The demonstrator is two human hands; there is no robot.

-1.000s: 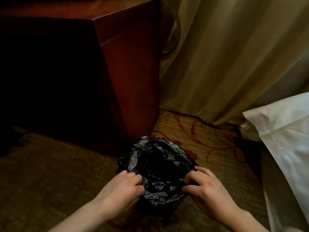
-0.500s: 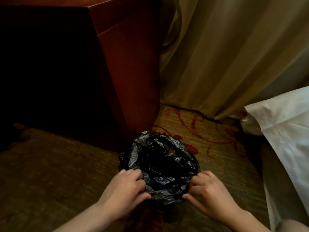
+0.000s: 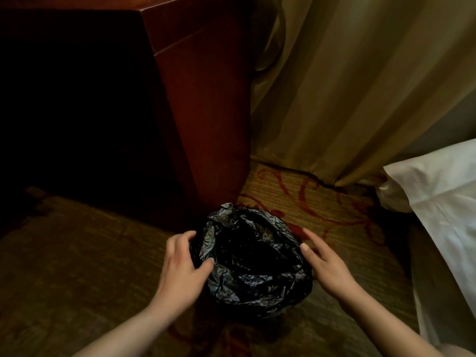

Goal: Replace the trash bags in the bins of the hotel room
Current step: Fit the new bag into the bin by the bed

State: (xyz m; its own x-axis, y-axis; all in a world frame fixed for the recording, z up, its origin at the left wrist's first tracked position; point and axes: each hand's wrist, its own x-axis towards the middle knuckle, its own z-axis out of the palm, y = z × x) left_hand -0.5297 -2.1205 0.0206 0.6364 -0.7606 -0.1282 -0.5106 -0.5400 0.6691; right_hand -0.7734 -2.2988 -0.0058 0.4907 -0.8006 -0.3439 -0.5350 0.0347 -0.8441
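Note:
A small round bin stands on the carpet, fully covered by a crinkled black trash bag (image 3: 253,258) whose edge is folded over the rim. My left hand (image 3: 181,264) curls round the bag at the bin's left side, thumb inside the rim and fingers outside. At the right side, my right hand (image 3: 325,261) lies with straight fingers along the bag-covered wall, thumb at the rim. The bin's own wall is hidden by the bag.
A dark red wooden cabinet (image 3: 203,104) stands just behind and to the left of the bin. Beige curtains (image 3: 347,86) hang behind. White bedding (image 3: 443,202) juts in at the right. The floor is patterned carpet (image 3: 309,199).
Both hands moved from the near edge of the rim outward to the bin's left and right sides. The right hand's fingers straightened.

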